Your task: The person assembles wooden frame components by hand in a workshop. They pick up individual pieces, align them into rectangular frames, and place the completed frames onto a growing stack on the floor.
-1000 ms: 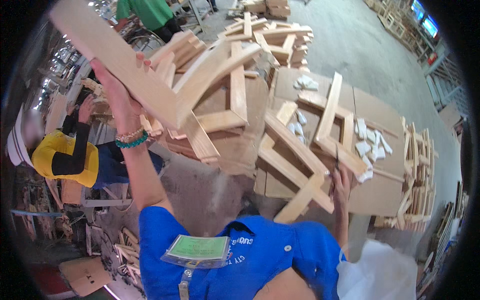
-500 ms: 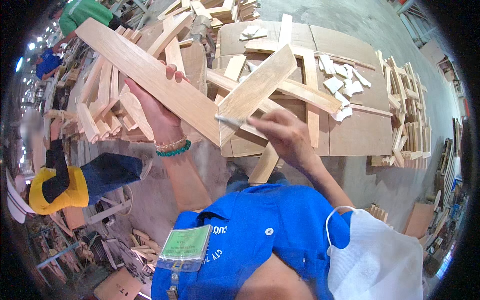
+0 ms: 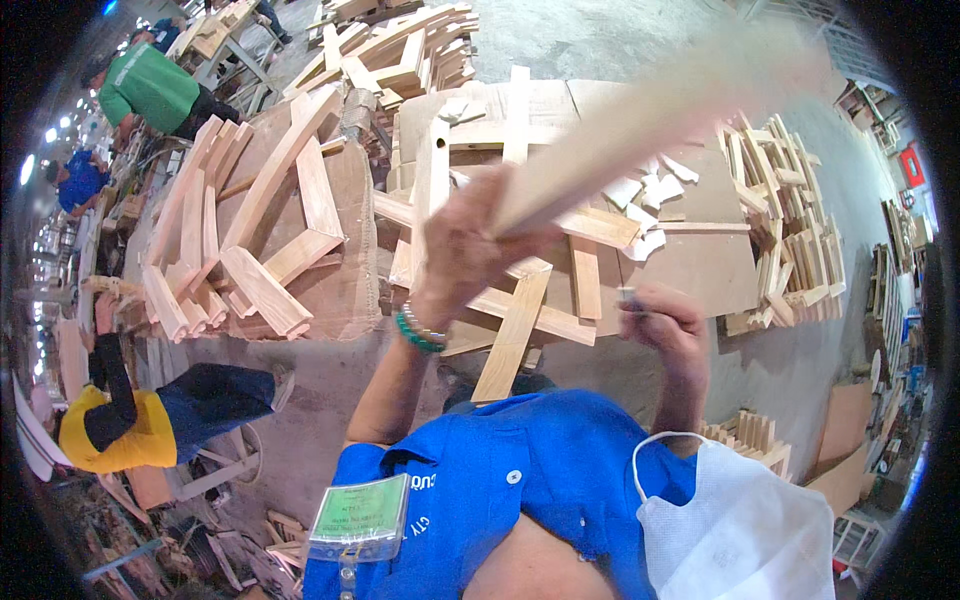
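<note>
My left hand (image 3: 458, 245), a bead bracelet at its wrist, is closed around a pale wooden joined piece (image 3: 620, 135). The piece is smeared by motion and slants up to the far right over the table. Apart from it, at the table's near edge, my right hand (image 3: 668, 325) is closed with a small whitish piece (image 3: 627, 294) at its fingertips; its kind is too blurred to tell. Beneath the raised wood, several pale wooden angled parts (image 3: 515, 325) lie crossed on the cardboard-covered table (image 3: 690, 275). White scraps (image 3: 650, 190) are scattered there, partly hidden by the wood.
On the left, angled wooden parts (image 3: 205, 215) rest on another cardboard-covered surface (image 3: 345, 290). Stacked frames (image 3: 790, 230) stand at the right, with more wood (image 3: 410, 55) at the far side. Co-workers in yellow (image 3: 125, 430) and green (image 3: 150, 85) are on the left.
My left hand has swung the wooden piece from the upper left to the upper right. My right hand, which was at the wood's joint, has drawn away to the right and nearer me.
</note>
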Demonstrator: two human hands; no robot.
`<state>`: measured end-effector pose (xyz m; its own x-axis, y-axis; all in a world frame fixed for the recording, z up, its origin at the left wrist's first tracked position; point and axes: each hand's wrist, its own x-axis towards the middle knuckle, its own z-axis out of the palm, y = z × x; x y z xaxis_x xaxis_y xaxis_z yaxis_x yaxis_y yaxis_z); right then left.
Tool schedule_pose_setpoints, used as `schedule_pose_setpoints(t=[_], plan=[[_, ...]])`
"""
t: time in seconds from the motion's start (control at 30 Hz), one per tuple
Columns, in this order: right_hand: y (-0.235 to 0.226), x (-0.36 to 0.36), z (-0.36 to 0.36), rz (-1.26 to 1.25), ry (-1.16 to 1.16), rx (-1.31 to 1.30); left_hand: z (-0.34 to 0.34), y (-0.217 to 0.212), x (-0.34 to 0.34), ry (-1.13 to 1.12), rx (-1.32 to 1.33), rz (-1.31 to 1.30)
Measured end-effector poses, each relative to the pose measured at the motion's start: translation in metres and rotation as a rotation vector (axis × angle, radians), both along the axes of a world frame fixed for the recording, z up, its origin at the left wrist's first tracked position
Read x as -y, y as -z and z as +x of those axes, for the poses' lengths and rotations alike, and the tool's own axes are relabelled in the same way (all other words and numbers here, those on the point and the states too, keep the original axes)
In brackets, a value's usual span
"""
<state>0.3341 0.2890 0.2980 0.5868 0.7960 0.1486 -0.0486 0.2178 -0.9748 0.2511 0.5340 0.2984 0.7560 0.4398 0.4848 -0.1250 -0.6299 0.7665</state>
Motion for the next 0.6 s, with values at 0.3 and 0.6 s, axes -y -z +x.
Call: schedule_pose_setpoints(t=[0.3,0.6], plan=[[0.034,0.083,0.033,0.170,0.199,-0.127,0.017,0.091,0.035,0.127,-0.202,0.811],[0.018,0.087,0.038,0.382,0.121,-0.086,0.025,0.065,0.030,0.174,-0.169,0.613]])
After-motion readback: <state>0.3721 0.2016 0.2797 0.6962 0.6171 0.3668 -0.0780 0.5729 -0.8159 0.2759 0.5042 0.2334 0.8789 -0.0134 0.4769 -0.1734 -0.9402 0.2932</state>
